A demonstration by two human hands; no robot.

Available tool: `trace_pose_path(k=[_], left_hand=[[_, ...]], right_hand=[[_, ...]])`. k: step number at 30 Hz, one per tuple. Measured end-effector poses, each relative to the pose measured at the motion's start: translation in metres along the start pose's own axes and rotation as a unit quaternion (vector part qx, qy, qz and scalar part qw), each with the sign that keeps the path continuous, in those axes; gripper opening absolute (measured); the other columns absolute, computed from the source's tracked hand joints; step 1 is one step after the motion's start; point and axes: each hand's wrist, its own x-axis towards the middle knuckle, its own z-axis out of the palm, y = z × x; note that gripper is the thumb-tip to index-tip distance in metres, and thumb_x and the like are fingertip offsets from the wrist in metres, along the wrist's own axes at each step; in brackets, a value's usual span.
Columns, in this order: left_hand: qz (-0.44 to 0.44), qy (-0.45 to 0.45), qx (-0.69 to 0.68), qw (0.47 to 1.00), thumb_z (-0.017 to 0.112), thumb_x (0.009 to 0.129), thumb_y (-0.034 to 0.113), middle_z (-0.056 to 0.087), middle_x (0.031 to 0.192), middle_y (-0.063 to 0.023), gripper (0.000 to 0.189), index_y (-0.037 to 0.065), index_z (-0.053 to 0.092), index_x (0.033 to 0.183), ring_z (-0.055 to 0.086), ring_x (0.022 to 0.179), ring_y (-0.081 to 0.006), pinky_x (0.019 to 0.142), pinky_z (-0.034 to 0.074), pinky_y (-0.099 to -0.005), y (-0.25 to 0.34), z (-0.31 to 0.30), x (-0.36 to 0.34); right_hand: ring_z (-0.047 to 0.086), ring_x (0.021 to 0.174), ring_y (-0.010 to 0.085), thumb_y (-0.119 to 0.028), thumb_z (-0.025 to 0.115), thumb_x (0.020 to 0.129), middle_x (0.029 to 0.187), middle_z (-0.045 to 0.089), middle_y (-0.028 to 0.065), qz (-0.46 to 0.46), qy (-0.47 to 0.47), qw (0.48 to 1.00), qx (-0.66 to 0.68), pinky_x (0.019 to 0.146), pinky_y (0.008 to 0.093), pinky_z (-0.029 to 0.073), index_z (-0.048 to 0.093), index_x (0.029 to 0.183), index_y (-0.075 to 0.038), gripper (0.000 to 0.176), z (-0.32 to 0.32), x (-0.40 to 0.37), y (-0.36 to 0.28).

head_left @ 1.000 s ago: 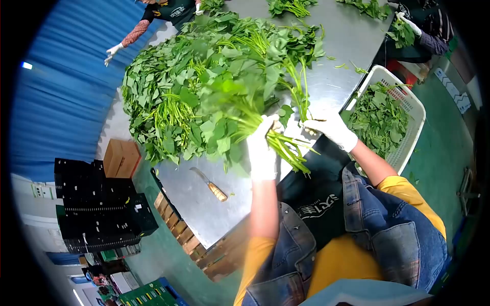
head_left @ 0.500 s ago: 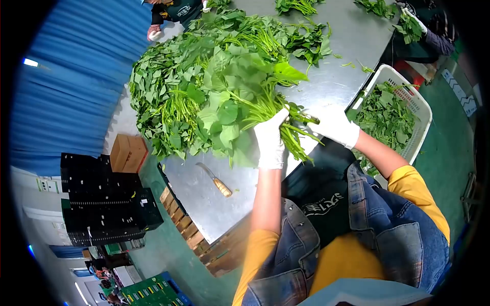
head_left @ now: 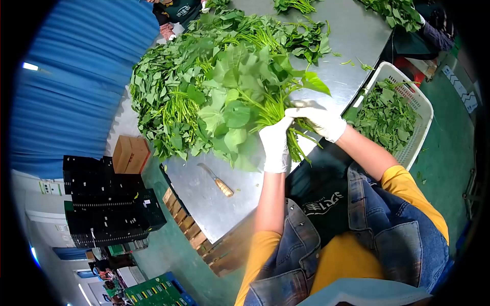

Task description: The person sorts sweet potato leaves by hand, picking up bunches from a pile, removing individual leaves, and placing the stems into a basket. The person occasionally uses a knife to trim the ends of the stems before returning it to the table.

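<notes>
My left hand, in a white glove, is closed around the stems of a bunch of leafy greens. Its broad green leaves fan out over the table, while the cut stem ends stick out toward my body. From the other side my right hand, also gloved, bends its fingers around the same stems and meets the left hand's fingers. A large heap of the same greens lies just beyond the bunch. Nearer me, a curved knife with a wooden handle rests on the metal table.
A white basket with loose leaves stands at the table's right edge. Co-workers' hands show at the far side, one holding greens. Black crates and a cardboard box stand on the left, and a wooden pallet below the table.
My right hand has moved left and closed over the stems beside my left hand. The bunch has turned slightly. At the far right, a co-worker's greens have shifted up over the table.
</notes>
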Motion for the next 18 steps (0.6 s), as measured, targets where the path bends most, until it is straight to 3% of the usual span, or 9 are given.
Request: trace_pose_path(k=[3,4,7,9,13,15,16,17,18], left_hand=[[-0.016,0.038,-0.121,0.992,0.073,0.077,0.001,0.066,0.09,-0.0042,0.026,-0.002,0.065,0.102,0.06,0.076,-0.0114,0.071,0.049,-0.025,0.04,0.018,-0.015],[0.062,0.035,0.042,0.997,0.073,0.077,0.0,0.064,0.085,-0.0041,0.022,-0.002,0.065,0.097,0.059,0.071,-0.0114,0.066,0.048,-0.0244,0.024,0.014,-0.005],[-0.01,0.078,-0.222,0.972,0.072,0.076,-0.002,0.062,0.079,-0.0053,0.017,-0.002,0.064,0.092,0.058,0.064,-0.013,0.059,0.048,-0.0251,0.025,0.01,0.003],[-0.02,0.074,-0.163,0.984,0.071,0.076,-0.003,0.062,0.076,-0.0062,0.017,-0.002,0.064,0.091,0.058,0.062,-0.014,0.057,0.048,-0.0258,0.026,0.012,0.0],[-0.022,0.055,-0.059,0.996,0.068,0.077,-0.006,0.061,0.074,-0.0075,0.013,-0.003,0.063,0.089,0.059,0.062,-0.0149,0.058,0.049,-0.0268,0.034,0.023,-0.011],[0.092,0.075,0.4,0.909,0.065,0.079,-0.005,0.063,0.08,-0.0076,0.013,-0.003,0.065,0.092,0.06,0.072,-0.0154,0.067,0.049,-0.0278,0.024,0.011,-0.001],[0.001,0.167,0.073,0.983,0.063,0.082,-0.001,0.064,0.087,-0.0086,0.016,-0.002,0.067,0.097,0.059,0.08,-0.0168,0.075,0.048,-0.0297,0.018,-0.006,0.012],[0.249,0.123,0.274,0.921,0.061,0.085,0.003,0.065,0.092,-0.0103,0.022,-0.001,0.067,0.106,0.06,0.082,-0.0179,0.077,0.048,-0.0293,0.016,-0.047,0.012],[0.246,0.164,0.26,0.919,0.058,0.088,0.005,0.065,0.092,-0.0114,0.025,0.0,0.065,0.111,0.06,0.081,-0.0177,0.077,0.049,-0.0274,0.042,-0.057,0.004]], right_hand=[[0.058,0.094,0.0128,-0.014,0.062,0.089,0.104,0.062,0.0079,-0.123,-0.041,0.986,-0.109,0.084,0.0273,0.047,0.054,0.118,0.003,0.035,0.003,-0.011,-0.012],[0.059,0.093,0.0156,-0.014,0.059,0.092,0.103,0.062,0.0087,-0.229,-0.05,0.961,-0.149,0.086,0.0303,0.049,0.055,0.115,0.002,0.029,-0.004,0.004,0.001],[0.06,0.095,0.0204,-0.014,0.058,0.093,0.099,0.062,0.0087,-0.058,-0.029,0.97,0.233,0.087,0.0334,0.05,0.056,0.112,0.002,0.025,-0.002,-0.007,-0.002],[0.059,0.09,0.0219,-0.016,0.058,0.093,0.092,0.06,0.0078,-0.068,-0.021,0.973,0.22,0.083,0.033,0.049,0.058,0.101,0.0,0.018,0.004,-0.019,-0.01],[0.054,0.076,0.0187,-0.021,0.062,0.09,0.073,0.053,0.0051,-0.104,-0.035,0.994,-0.026,0.073,0.0285,0.045,0.054,0.073,-0.003,0.027,0.002,-0.045,-0.035],[0.055,0.067,0.0183,-0.02,0.063,0.088,0.069,0.055,0.0068,0.035,0.019,0.99,-0.136,0.062,0.0299,0.044,0.056,0.069,-0.003,0.027,-0.035,-0.066,-0.039],[0.054,0.062,0.0184,-0.022,0.064,0.087,0.069,0.058,0.0087,0.037,-0.016,0.989,-0.14,0.058,0.0306,0.043,0.059,0.073,-0.003,0.024,-0.037,-0.087,-0.051],[0.054,0.058,0.0184,-0.023,0.065,0.085,0.069,0.061,0.0106,0.039,-0.054,0.987,-0.145,0.053,0.0313,0.041,0.063,0.077,-0.003,0.022,-0.039,-0.109,-0.063],[0.055,0.056,0.0183,-0.028,0.067,0.083,0.071,0.062,0.0117,0.085,-0.099,0.943,-0.305,0.052,0.0311,0.041,0.066,0.083,-0.004,0.023,-0.07,-0.127,-0.059]])
